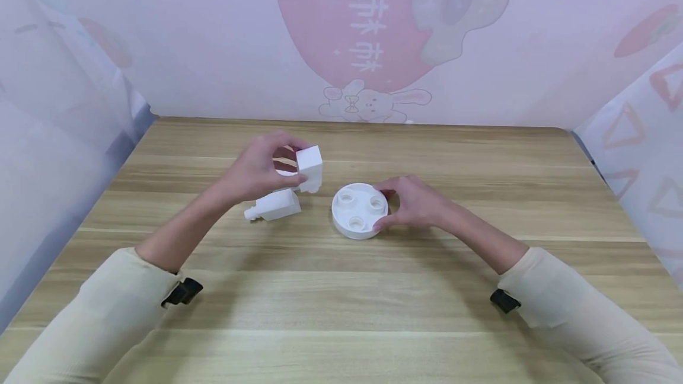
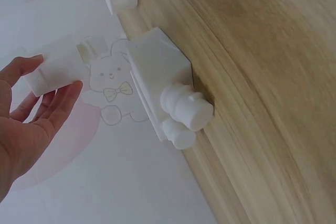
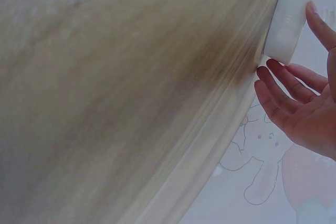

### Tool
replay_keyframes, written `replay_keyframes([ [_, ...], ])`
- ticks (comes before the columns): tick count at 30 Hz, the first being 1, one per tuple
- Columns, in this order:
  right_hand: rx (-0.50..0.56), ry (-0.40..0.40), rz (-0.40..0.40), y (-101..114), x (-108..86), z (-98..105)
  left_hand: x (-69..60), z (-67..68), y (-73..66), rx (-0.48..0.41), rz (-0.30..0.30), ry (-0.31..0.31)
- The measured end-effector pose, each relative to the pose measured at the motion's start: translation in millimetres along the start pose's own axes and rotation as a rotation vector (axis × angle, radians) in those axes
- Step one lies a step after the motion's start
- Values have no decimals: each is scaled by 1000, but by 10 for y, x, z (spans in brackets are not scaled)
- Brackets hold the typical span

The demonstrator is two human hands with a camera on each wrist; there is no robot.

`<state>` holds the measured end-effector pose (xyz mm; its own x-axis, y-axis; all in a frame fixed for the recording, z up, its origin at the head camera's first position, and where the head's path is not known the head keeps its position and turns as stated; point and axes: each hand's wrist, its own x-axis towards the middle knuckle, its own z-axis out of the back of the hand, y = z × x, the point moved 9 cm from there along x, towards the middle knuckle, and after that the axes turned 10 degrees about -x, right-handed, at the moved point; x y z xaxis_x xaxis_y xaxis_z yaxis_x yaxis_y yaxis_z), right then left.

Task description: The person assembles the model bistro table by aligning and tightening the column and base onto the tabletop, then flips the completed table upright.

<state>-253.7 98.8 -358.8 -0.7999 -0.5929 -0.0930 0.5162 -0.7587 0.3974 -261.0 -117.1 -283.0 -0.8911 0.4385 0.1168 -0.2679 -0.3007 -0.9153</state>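
Observation:
My left hand point(image 1: 261, 165) pinches a white rectangular block point(image 1: 309, 165) between thumb and fingers, lifted above the table. From the block's lower end sticks a short round stub, plainer in the left wrist view, where the held block point(image 2: 56, 67) is tilted. My right hand point(image 1: 418, 203) grips the right rim of a round white base point(image 1: 360, 227) with three ring-shaped sockets, which lies flat on the table. In the right wrist view, thumb and fingers span the base's side wall point(image 3: 289, 22). Below my left hand, another white block point(image 1: 277, 205) with a knobbed end lies on its side.
A further white piece lies behind that block, mostly covered by my left hand; its round stub point(image 2: 181, 135) shows in the left wrist view. A wood-grain table point(image 1: 341, 301) carries everything. Printed pale curtains point(image 1: 213, 46) stand along its back and sides.

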Motion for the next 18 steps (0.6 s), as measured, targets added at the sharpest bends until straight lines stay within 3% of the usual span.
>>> replay_keyframes([
  [18,2,5,-5,4,-4,4,81,-227,4,-162,30,18],
])
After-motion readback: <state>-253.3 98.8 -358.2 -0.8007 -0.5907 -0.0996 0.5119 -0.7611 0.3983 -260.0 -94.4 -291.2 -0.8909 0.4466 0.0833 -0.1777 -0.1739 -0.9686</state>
